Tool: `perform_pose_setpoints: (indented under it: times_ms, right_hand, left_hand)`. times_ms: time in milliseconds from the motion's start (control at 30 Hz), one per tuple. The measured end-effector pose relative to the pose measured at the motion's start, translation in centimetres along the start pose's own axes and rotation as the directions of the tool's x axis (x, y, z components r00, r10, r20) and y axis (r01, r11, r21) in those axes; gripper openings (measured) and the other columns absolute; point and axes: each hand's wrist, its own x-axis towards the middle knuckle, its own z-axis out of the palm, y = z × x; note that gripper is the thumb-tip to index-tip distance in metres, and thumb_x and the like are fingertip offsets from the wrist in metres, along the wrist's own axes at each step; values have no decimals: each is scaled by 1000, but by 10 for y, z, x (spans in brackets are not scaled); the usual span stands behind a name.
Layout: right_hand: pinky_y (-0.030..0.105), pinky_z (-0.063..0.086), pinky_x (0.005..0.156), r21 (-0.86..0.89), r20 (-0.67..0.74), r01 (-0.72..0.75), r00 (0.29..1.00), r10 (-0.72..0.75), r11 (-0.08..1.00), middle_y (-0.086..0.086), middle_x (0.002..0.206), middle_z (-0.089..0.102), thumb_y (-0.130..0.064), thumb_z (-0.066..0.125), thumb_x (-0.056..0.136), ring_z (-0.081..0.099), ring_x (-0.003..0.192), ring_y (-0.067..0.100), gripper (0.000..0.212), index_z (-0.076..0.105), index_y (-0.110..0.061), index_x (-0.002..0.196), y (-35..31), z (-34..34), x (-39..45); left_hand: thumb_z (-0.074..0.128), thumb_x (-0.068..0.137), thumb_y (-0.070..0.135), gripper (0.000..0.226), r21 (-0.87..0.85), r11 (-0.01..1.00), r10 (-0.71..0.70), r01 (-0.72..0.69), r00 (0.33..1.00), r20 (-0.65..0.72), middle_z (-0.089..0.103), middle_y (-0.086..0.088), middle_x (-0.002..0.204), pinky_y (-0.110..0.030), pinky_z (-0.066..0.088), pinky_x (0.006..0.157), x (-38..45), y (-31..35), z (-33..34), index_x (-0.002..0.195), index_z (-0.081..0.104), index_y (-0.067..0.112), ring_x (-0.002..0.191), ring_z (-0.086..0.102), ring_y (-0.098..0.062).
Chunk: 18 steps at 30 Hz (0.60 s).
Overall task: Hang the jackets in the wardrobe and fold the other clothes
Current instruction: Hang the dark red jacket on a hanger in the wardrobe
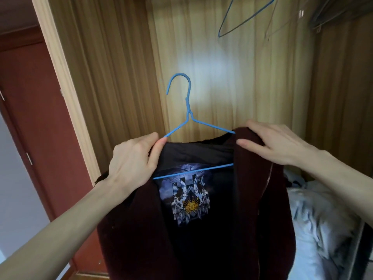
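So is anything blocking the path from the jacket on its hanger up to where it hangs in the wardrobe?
Nothing visible blocks it. Both hands hold the jacket on its blue hanger before the open wardrobe. Empty hangers dangle up right; the rail itself is out of view.

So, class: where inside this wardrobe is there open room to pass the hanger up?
Open space lies above the blue hanger, left of the empty hangers at upper right. Below, it is crowded: both hands and the maroon jacket.

Hands: two, left hand (131, 158) and right hand (270, 144). Jackets: one, dark red jacket (137, 229), gripped by both. Hangers: one blue hanger (188, 110) in the grip, two empty hangers (242, 19) above it.
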Motion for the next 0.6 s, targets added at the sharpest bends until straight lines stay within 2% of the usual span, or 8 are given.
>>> perform_pose_setpoints:
  times_ms: [67,133,200,267,367,467,600]
  right_hand:
    - [34,40,51,19,19,-28,999,28,999,-6,61,53,-83,33,94,55,56,16,49,40,-35,87,-7,6,-1]
    - [30,34,48,38,-21,-35,999,36,999,-7,54,49,-78,39,95,52,51,14,45,41,-35,84,-10,9,-2]
    - [31,35,48,85,-63,-57,996,62,995,-6,54,50,-74,43,95,53,52,15,45,47,-30,85,-11,11,-3]
    - [35,41,51,126,-77,-83,993,93,988,-4,55,52,-71,47,94,54,54,16,47,52,-25,88,-13,12,-3]
    - [26,38,51,202,-109,-66,990,89,977,-8,65,57,-65,54,97,54,56,15,37,53,-29,88,-18,12,-3]
    - [17,33,48,281,-124,-84,985,123,956,-13,66,58,-58,61,97,52,53,14,25,50,-41,83,-22,9,-5]
    - [16,32,47,325,-136,-135,973,188,936,-14,59,55,-52,67,95,50,49,12,23,52,-42,80,-24,8,-9]
  left_hand:
    - [39,107,49,43,-1,1000,9,-9,1000,26,47,7,59,-34,34,54,-3,3,4,75,39,20,63,57,-35]
    - [36,106,54,46,-21,1000,15,-13,998,68,47,6,57,-36,40,53,-6,2,8,76,40,20,62,57,-33]
    - [35,105,64,50,-42,999,35,-30,990,137,45,4,54,-36,40,53,-8,-1,11,78,38,22,59,54,-29]
    - [36,101,69,49,7,995,100,-103,980,175,43,4,51,-35,37,50,-9,-4,15,83,37,24,56,53,-31]
    - [33,104,58,36,92,986,126,-141,980,157,43,5,51,-32,34,47,-10,-5,20,91,38,25,51,56,-34]
    - [37,107,52,30,98,991,75,-87,990,116,59,7,70,-31,35,49,-11,-13,20,95,45,26,62,63,-30]
    - [33,106,58,34,-153,987,83,-50,972,222,63,13,98,-41,52,67,-14,-12,17,113,52,31,86,65,-22]
